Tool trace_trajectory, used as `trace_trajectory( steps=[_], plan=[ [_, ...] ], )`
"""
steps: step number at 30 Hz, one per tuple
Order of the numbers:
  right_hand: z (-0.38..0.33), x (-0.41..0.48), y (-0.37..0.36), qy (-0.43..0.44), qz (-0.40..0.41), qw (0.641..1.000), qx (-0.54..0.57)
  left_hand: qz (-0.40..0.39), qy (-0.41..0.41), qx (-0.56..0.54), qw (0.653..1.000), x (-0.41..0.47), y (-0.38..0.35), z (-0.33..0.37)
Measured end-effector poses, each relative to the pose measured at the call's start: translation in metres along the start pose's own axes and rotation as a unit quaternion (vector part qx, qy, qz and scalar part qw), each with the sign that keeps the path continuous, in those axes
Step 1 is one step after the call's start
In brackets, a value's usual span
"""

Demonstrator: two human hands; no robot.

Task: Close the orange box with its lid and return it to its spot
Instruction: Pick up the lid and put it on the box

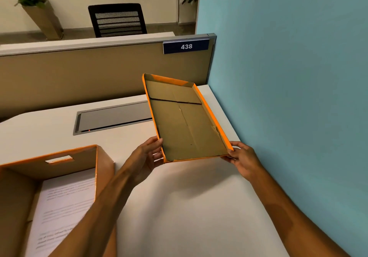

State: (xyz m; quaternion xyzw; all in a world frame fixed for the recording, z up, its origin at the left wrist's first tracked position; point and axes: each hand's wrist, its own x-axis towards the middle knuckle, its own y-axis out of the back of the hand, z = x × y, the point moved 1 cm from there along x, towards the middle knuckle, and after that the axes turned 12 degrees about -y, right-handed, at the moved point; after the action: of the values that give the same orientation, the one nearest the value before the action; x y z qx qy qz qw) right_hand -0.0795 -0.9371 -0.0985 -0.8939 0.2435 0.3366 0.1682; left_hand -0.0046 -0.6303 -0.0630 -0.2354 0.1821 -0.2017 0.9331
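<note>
- Now you are holding the orange lid (185,121) with both hands, and its brown cardboard inside is facing up toward you.
- Your left hand (146,160) is gripping the near left corner of the lid, with the thumb on the rim and the fingers under it.
- Your right hand (244,160) is pinching the near right corner in the same way.
- The lid is tilting, its far end raised toward the beige partition (79,77), above the white desk (189,207) and near the blue wall (298,97).
- The orange box (49,177) is standing open on the desk at your lower left, well apart from the lid, and printed papers (63,203) are lying inside it.
- A sign reading 438 (186,46) is sitting on the partition.
</note>
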Motion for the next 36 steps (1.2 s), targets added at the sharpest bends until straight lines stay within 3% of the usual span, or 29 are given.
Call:
trace_trajectory(
  steps=[4, 6, 9, 12, 14, 20, 29, 33, 36],
  plan=[
    [0.016, -0.025, -0.017, 0.018, -0.015, 0.998, -0.060, 0.005, -0.043, -0.002, 0.999, -0.031, 0.012, 0.019],
    [0.026, -0.040, -0.028, 0.067, 0.045, 0.981, -0.176, 0.010, -0.059, 0.017, 0.998, -0.048, 0.018, 0.027],
    [0.041, -0.076, -0.050, 0.215, 0.137, 0.908, -0.333, 0.021, -0.077, 0.026, 0.996, -0.077, 0.024, 0.038],
    [0.065, -0.125, -0.081, 0.385, 0.089, 0.832, -0.388, 0.041, -0.096, 0.036, 0.994, -0.107, 0.031, 0.049],
    [0.084, -0.154, -0.105, 0.445, 0.049, 0.788, -0.422, 0.054, -0.116, 0.060, 0.990, -0.127, 0.035, 0.057],
    [0.134, -0.222, -0.180, 0.524, 0.039, 0.738, -0.424, 0.100, -0.175, 0.133, 0.970, -0.195, 0.041, 0.078],
    [0.159, -0.284, -0.230, 0.594, 0.083, 0.764, -0.239, 0.127, -0.249, 0.184, 0.942, -0.259, 0.024, 0.109],
    [0.150, -0.307, -0.236, 0.547, 0.085, 0.820, -0.144, 0.098, -0.295, 0.203, 0.928, -0.273, 0.019, 0.118],
    [0.142, -0.319, -0.239, 0.492, 0.080, 0.862, -0.087, 0.098, -0.280, 0.226, 0.928, -0.276, 0.029, 0.114]
  ],
)
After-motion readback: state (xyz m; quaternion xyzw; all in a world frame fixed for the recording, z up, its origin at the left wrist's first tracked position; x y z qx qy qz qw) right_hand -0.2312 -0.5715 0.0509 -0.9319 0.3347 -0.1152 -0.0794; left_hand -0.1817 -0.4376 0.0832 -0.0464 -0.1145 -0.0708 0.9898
